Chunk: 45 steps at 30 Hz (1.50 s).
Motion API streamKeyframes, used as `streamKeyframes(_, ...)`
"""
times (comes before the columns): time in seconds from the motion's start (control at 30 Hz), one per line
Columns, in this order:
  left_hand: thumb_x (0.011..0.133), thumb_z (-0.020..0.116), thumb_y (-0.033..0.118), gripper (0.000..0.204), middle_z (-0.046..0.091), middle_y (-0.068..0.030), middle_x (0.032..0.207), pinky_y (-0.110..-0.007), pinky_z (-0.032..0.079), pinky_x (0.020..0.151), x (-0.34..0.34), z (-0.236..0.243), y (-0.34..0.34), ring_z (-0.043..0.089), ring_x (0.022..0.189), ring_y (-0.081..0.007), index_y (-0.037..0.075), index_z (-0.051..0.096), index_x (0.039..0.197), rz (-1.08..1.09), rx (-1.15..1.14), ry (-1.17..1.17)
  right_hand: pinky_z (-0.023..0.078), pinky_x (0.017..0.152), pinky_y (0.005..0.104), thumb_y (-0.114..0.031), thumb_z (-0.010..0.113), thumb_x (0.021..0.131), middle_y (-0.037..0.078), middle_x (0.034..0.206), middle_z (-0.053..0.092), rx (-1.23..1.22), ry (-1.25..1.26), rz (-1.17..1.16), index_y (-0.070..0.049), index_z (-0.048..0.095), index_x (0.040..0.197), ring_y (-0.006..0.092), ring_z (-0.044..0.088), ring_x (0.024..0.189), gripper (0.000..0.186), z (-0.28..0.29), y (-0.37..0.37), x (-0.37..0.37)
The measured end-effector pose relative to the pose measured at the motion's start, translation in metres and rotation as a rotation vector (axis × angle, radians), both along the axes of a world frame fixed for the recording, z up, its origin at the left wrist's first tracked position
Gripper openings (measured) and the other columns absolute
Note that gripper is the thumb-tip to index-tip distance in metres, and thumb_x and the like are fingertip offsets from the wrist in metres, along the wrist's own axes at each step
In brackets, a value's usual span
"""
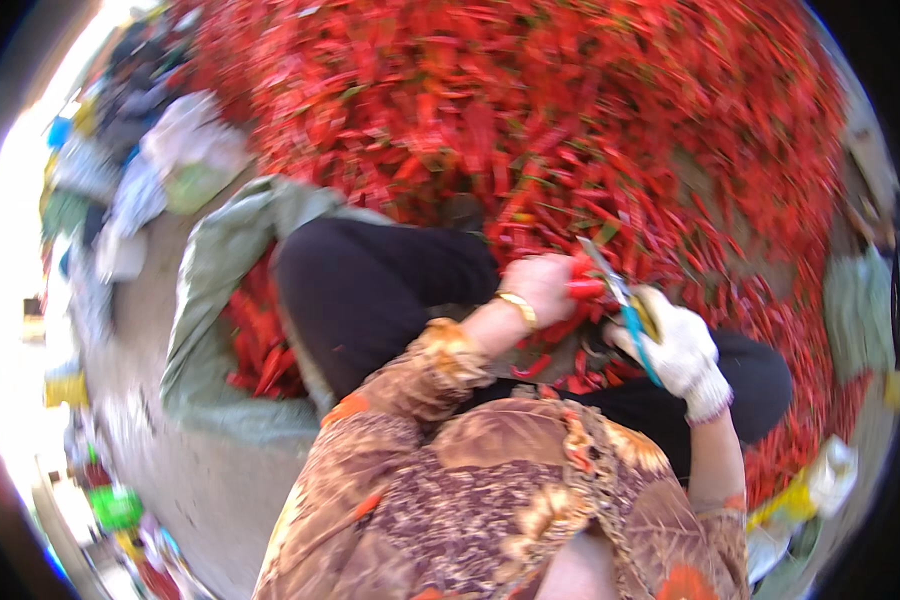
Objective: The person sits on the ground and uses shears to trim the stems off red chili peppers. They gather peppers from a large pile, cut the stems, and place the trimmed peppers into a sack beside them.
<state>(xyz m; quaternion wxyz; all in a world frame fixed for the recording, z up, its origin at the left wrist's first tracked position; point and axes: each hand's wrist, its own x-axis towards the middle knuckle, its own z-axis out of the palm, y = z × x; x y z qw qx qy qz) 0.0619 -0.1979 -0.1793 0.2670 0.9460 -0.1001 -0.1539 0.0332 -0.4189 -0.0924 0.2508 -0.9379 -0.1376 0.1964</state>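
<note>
Bare and wearing a gold bracelet at the wrist, my left hand (540, 285) is closed around a few red chili peppers (585, 278). Just to its right, my right hand (673, 345), in a white knit glove, grips scissors (630, 312) with a teal handle. Their blades point up and away, beside the ends of the held peppers. Motion blur hides whether the blades touch a stem. Beyond both hands spreads a large heap of red chili peppers (530, 90), some with green stems.
Left of my bent knee, a pale green woven sack (205, 280) lies with its mouth spread and red peppers inside. Plastic bags (190, 150) crowd the far left. Another folded green sack (858, 315) and a yellow-and-white package (810, 490) lie at the right.
</note>
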Motion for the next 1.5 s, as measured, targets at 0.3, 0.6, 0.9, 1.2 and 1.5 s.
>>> streamKeyframes(0.3,0.076,0.076,0.027,0.026,0.067,-0.0117,0.085,-0.042,0.055,0.072,-0.013,0.063,0.055,0.067,0.08,-0.0316,0.01,0.067,0.093,0.226,-0.034,-0.384,0.037,0.048,0.023,-0.017,0.067,0.091,-0.001,0.073,0.056,0.486,0.236,-0.372,0.002,0.053,0.13,0.0045,0.045,0.054,0.046,0.001,0.008,-0.003)
streamKeyframes(0.6,0.077,0.073,0.037,0.061,0.069,-0.0216,0.102,-0.051,0.051,0.083,-0.115,0.14,0.275,0.066,0.091,-0.0429,0.011,0.058,0.129,1.063,0.884,-0.458,0.031,0.045,0.021,-0.019,0.068,0.091,-0.003,0.072,0.05,0.521,0.147,-0.423,-0.005,0.055,0.131,0.0023,0.038,0.049,0.044,0.013,-0.011,-0.004)
streamKeyframes(0.9,0.088,0.067,0.01,0.043,0.069,-0.0119,0.102,-0.035,0.053,0.082,-0.06,0.102,0.193,0.067,0.092,-0.0227,0.005,0.059,0.13,0.455,0.044,-0.548,0.047,0.073,0.0258,-0.018,0.076,0.086,0.009,0.089,0.066,0.525,0.054,-0.483,0.002,0.056,0.128,0.0077,0.057,0.078,0.051,0.029,-0.018,-0.001)
streamKeyframes(1.2,0.084,0.058,0.008,0.038,0.055,-0.0099,0.103,-0.038,0.055,0.081,0.108,-0.08,-0.02,0.062,0.099,-0.0285,0.021,0.061,0.119,-0.609,0.45,-0.261,0.043,0.063,0.0222,-0.013,0.076,0.081,0.001,0.082,0.058,0.483,-0.023,-0.46,-0.001,0.055,0.132,0.0058,0.051,0.068,0.056,0.035,-0.024,-0.002)
streamKeyframes(1.5,0.086,0.055,0.014,0.017,0.056,-0.009,0.116,-0.045,0.044,0.1,0.129,-0.128,-0.035,0.054,0.118,-0.0267,0.013,0.062,0.101,-0.848,0.164,-0.542,0.04,0.06,0.0203,-0.017,0.081,0.074,-0.001,0.079,0.056,0.501,-0.085,-0.433,0.001,0.054,0.132,0.0039,0.048,0.065,0.067,0.038,-0.043,-0.004)
